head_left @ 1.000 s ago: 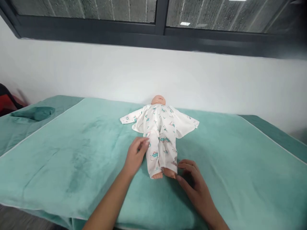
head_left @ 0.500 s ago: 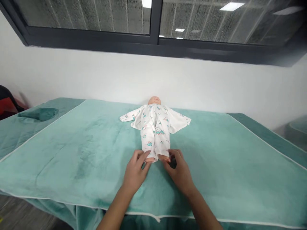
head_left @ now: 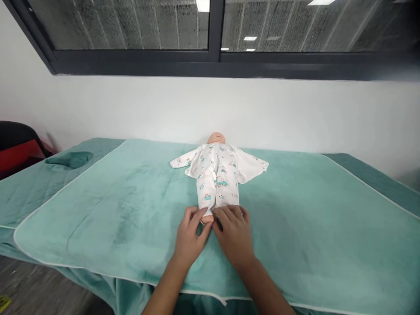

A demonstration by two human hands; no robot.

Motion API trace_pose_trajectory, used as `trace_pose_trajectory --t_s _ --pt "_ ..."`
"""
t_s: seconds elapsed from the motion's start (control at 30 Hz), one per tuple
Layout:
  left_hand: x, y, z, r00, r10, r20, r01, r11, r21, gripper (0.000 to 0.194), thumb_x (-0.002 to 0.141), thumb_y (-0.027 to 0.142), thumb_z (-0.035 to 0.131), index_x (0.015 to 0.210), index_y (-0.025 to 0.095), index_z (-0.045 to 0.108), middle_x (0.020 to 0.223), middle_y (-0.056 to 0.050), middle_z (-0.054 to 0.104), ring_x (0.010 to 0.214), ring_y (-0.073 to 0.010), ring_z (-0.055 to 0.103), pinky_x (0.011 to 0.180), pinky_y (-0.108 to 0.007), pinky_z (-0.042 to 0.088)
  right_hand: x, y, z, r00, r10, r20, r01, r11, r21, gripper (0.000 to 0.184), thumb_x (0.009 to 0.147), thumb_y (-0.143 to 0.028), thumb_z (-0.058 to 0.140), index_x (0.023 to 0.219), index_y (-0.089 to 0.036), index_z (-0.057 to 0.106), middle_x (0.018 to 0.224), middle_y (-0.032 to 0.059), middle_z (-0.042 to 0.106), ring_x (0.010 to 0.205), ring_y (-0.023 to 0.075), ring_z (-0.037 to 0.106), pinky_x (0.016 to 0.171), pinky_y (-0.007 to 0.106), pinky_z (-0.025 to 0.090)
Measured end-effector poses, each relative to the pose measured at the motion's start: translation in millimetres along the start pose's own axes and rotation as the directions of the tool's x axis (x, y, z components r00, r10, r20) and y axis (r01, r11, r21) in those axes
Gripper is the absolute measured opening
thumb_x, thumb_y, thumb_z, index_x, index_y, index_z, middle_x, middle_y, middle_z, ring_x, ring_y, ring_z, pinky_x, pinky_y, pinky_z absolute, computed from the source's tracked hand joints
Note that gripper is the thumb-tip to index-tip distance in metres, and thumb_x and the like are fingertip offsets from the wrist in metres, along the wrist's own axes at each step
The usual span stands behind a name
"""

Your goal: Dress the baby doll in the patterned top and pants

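Note:
A baby doll (head_left: 216, 138) lies on its back, head by the wall and feet towards me. It wears white printed trousers (head_left: 206, 188) and a white printed top (head_left: 251, 165) with the sleeves spread out to both sides. My left hand (head_left: 190, 236) pinches the left trouser cuff between thumb and fingers, beside a bare doll foot (head_left: 207, 219). Curled over the right trouser cuff, my right hand (head_left: 232, 234) hides the other foot, its fingertips reaching in between the two legs.
A green padded cover (head_left: 131, 218) with white piping spreads under the doll. A face-hole opening (head_left: 70, 160) lies at the far left of the bed. Behind stand a white wall (head_left: 147, 105) and a dark-framed window (head_left: 215, 30). A red and black item (head_left: 19, 148) sits at the left edge.
My right hand has moved inward from the outer side of the right cuff and now covers that foot. My left hand stays at the left cuff. The view has shifted slightly.

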State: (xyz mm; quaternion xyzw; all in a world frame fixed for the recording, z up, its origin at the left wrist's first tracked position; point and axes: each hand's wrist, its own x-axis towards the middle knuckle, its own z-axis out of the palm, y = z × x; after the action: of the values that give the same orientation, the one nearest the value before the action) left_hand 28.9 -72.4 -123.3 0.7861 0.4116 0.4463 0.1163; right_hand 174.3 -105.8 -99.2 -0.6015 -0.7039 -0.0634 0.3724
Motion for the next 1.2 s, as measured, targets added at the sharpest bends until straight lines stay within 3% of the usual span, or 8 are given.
trace_pose_trajectory --t_s 0.13,0.3,0.5,0.57,0.63,0.73,0.9,1.2 --pt "-2.5 -0.7 -0.1 0.998 0.025 -0.052 -0.024 1.0 0.013 0.029 0.091 0.022 0.057 0.119 0.022 0.059 0.102 -0.006 0.055 0.09 -0.0145 0.061 0.079 -0.026 0.053 -0.6 5.2 3.0 1.0 -0.008 -0.02 0.011 0.994 0.113 0.012 0.085 -0.011 0.058 0.083 -0.022 0.057 0.08 -0.0006 0.065 0.088 0.0205 0.052 0.096 0.044 0.035" --pt "-5.6 0.7 -2.8 0.992 0.022 -0.125 -0.015 0.999 0.051 0.026 0.092 0.019 0.051 0.117 0.021 0.059 0.097 -0.005 0.055 0.086 -0.0149 0.061 0.074 -0.027 0.054 -8.8 7.0 -3.4 0.997 -0.045 -0.061 0.058 0.971 0.233 0.014 0.079 -0.008 0.054 0.082 -0.022 0.054 0.081 0.0001 0.063 0.09 0.0196 0.054 0.104 0.048 0.033" --pt "-7.6 -0.9 -4.3 0.995 -0.038 -0.092 0.047 0.995 0.092 0.028 0.09 0.017 0.048 0.116 0.021 0.059 0.093 -0.004 0.054 0.082 -0.0153 0.061 0.07 -0.028 0.053 -10.7 5.7 -10.0 0.98 -0.194 0.047 0.173 0.945 0.278 0.018 0.081 -0.01 0.053 0.089 -0.025 0.06 0.089 0.0002 0.067 0.097 0.0206 0.057 0.108 0.05 0.033" --pt "-7.7 -2.2 -3.1 0.997 -0.044 -0.07 0.052 0.992 0.119 0.028 0.089 0.016 0.05 0.115 0.021 0.06 0.093 -0.004 0.054 0.081 -0.0158 0.06 0.069 -0.028 0.052 -12.6 12.4 -11.4 0.991 -0.134 0.027 0.115 0.923 0.368 0.016 0.087 -0.015 0.051 0.095 -0.025 0.061 0.097 0.0027 0.066 0.102 0.021 0.057 0.106 0.049 0.036" --pt "-7.4 -2.9 -2.1 0.998 -0.021 -0.054 0.029 0.987 0.155 0.029 0.087 0.016 0.052 0.113 0.022 0.06 0.095 -0.005 0.055 0.083 -0.0174 0.059 0.071 -0.031 0.052 -17.0 24.4 -13.1 0.998 0.056 -0.019 -0.041 0.883 0.467 0.017 0.093 -0.021 0.046 0.102 -0.024 0.061 0.108 0.0061 0.064 0.107 0.0211 0.056 0.101 0.045 0.042" --pt "-6.2 -1.8 -2.4 0.999 0.042 -0.029 -0.036 0.983 0.182 0.028 0.085 0.016 0.056 0.113 0.021 0.061 0.103 -0.008 0.056 0.093 -0.0208 0.057 0.079 -0.036 0.051 -25.8 46.8 -16.2 0.951 0.311 0.008 -0.275 0.83 0.485 0.02 0.093 -0.023 0.046 0.11 -0.023 0.056 0.113 0.0082 0.059 0.104 0.0207 0.056 0.091 0.04 0.047" --pt "-3.2 5.4 -7.6 0.992 0.115 0.044 -0.119 0.987 0.104 0.031 0.087 0.021 0.061 0.118 0.023 0.057 0.125 -0.01 0.052 0.115 -0.0235 0.051 0.096 -0.041 0.046 -33.0 65.6 -16.9 0.938 0.302 0.171 -0.342 0.882 0.324 0.021 0.088 -0.026 0.057 0.108 -0.022 0.057 0.105 0.0056 0.059 0.092 0.0203 0.056 0.082 0.036 0.047" --pt "1.7 15.2 1.8 0.984 0.16 0.078 -0.172 0.969 0.18 0.023 0.089 0.019 0.058 0.112 0.024 0.06 0.121 -0.01 0.057 0.111 -0.0247 0.054 0.091 -0.042 0.048 -27.7 61.5 -12.2 0.941 0.317 0.115 -0.338 0.888 0.312 0.013 0.092 -0.031 0.054 0.089 -0.021 0.063 0.088 0.0028 0.061 0.08 0.0178 0.055 0.071 0.031 0.042"
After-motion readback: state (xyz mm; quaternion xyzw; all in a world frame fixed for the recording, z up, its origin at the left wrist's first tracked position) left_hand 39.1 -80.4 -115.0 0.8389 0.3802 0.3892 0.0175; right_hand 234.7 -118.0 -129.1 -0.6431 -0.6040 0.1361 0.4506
